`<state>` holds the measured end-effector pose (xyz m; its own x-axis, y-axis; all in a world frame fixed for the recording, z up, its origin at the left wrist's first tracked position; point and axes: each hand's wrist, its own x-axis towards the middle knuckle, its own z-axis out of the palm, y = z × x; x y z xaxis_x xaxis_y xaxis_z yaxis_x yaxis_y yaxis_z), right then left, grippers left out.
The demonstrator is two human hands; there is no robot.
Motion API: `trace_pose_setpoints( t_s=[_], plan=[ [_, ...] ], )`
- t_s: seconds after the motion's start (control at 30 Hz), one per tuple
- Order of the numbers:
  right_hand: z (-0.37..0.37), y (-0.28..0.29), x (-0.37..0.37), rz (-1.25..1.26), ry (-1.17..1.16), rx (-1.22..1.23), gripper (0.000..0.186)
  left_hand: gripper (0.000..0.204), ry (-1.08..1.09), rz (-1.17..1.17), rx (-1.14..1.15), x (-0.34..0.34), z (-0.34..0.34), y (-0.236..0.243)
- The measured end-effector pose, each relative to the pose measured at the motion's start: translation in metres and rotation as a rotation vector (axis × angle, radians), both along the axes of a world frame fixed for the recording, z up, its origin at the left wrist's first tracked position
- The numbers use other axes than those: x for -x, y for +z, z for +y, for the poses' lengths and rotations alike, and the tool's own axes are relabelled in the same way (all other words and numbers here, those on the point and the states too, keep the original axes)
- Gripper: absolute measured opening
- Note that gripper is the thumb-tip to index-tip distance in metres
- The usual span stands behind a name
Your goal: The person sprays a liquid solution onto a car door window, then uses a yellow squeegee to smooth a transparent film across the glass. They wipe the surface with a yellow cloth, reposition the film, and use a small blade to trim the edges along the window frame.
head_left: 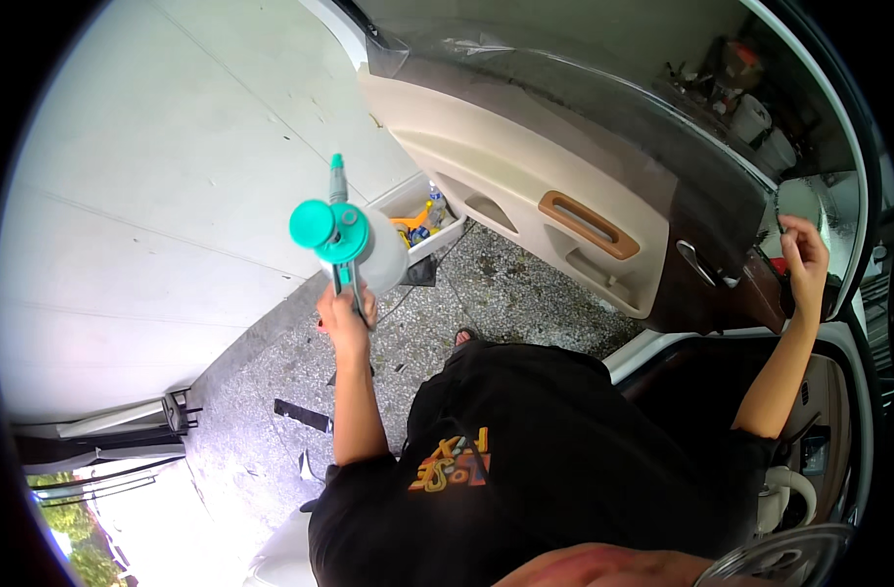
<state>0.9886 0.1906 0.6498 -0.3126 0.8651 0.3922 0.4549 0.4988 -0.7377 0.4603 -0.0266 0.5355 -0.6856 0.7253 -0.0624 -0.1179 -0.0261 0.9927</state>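
Note:
My left hand (347, 315) is wrapped round the handle of a pump sprayer (380, 256), which has a teal top and nozzle and a whitish, translucent bottle. The sprayer is held out to the left, over the speckled floor. At the far right, my right hand (807, 256) is raised beside the window's front corner, near the side mirror (817, 201). Its fingers are curled and pinched together; whatever lies between them is too small to make out. An open car door (505, 147) with beige trim, a brown pull handle (589, 225) and clear plastic sheeting along its top spans the view.
A white bin (451, 233) holding bottles and yellow items stands by the pale wall (173, 176). Dark strips (303, 416) and scraps lie on the speckled floor (505, 284). The car's interior (814, 421) is at the lower right.

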Motion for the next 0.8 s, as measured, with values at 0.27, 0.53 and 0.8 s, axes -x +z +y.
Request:
trace_pose_setpoints(
  t_s=[0.27,0.53,0.8],
  plan=[
    [-0.076,-0.198,0.069,0.265,0.23,0.952,0.02,0.03,-0.373,0.171,-0.001,0.013,-0.026,0.058],
    [-0.163,-0.367,0.124,0.143,-0.077,1.175,0.016,0.029,-1.211,-0.357,0.112,-0.08,0.066,0.054],
    [-0.241,-0.439,0.128,0.116,-0.275,1.522,0.027,0.041,-0.884,-0.741,-0.371,-0.002,0.041,0.063]
  ],
)
